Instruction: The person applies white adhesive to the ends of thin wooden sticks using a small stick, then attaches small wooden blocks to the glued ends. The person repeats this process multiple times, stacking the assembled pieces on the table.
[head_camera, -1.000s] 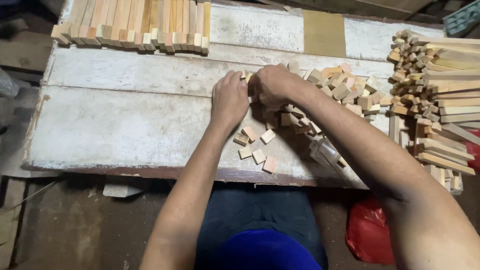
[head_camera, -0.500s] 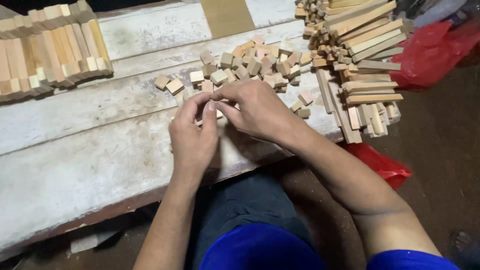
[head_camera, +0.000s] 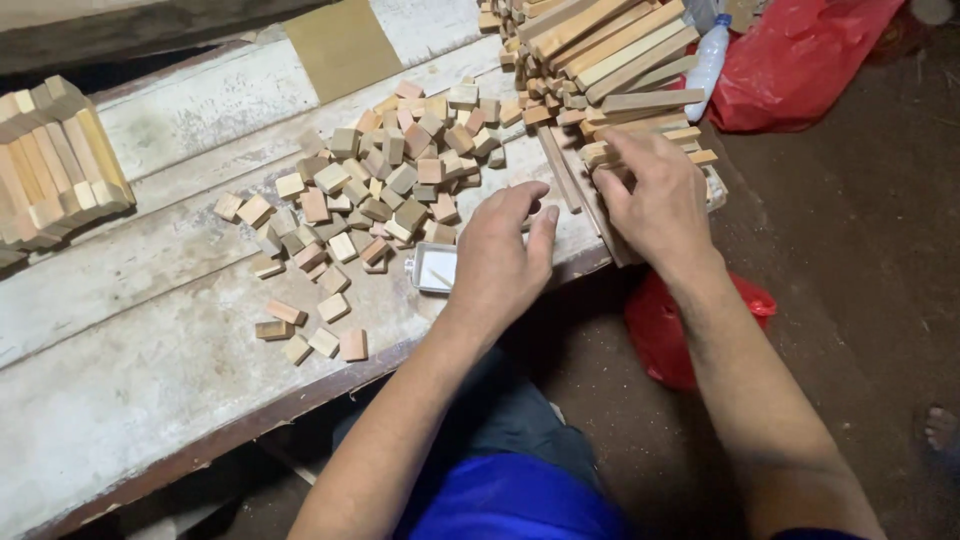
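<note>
My left hand (head_camera: 505, 255) lies palm down at the table's front edge, fingers stretched out, with nothing visible in it. It sits just right of a small white tray (head_camera: 432, 268). My right hand (head_camera: 652, 200) rests on the near end of a stack of long wooden sticks (head_camera: 620, 60), fingers curled over the stick ends; whether it grips one is hidden. A loose pile of small wooden blocks (head_camera: 390, 175) spreads over the white worn table (head_camera: 150, 360), left of and beyond my left hand.
Another bundle of wooden sticks (head_camera: 55, 165) lies at the far left. A brown patch (head_camera: 340, 45) marks the table's back. A plastic bottle (head_camera: 708, 62) and a red bag (head_camera: 800, 60) sit beyond the stack; a second red bag (head_camera: 690, 325) lies below the table edge. Someone's bare foot (head_camera: 940, 430) is at right.
Both hands have left the block pile. My right hand moved right onto the stick stack, my left hand slid to the table edge beside the white tray, and the view swung right.
</note>
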